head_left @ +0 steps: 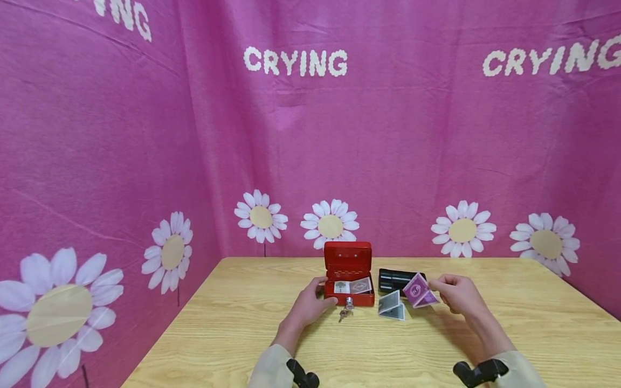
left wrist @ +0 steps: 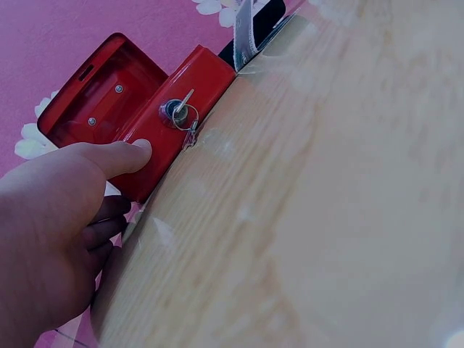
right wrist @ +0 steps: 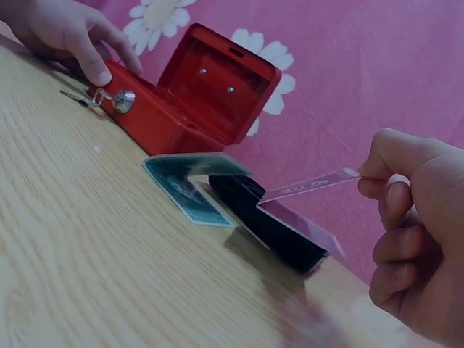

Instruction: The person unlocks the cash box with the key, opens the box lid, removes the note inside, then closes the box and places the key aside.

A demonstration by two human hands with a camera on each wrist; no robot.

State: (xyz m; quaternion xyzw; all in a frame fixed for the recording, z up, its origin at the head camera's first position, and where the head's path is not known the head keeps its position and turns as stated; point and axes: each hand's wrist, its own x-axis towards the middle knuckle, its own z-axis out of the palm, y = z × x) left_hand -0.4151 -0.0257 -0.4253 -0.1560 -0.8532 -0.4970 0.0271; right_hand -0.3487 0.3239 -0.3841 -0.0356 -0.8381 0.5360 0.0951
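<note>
An open red cash box (head_left: 349, 299) stands on the table, its lid (head_left: 348, 258) tipped back and keys (head_left: 343, 313) hanging from the front lock. My left hand (head_left: 310, 302) grips the box's left end, with the thumb (left wrist: 127, 156) on the front face. Inside lie paper banknotes (head_left: 359, 285), one of them pinkish. Between thumb and forefinger, my right hand (head_left: 458, 293) pinches the corner of a creased purple banknote (head_left: 415, 289), held above the table. A folded grey-green banknote (right wrist: 185, 192) rests on the table between box and purple note.
Behind the two folded notes lies a black tray (head_left: 392, 278) with rounded hollows, right of the cash box. The wooden table (head_left: 242, 334) reaches back to a pink cloth backdrop (head_left: 388, 134) with white daisies and lettering.
</note>
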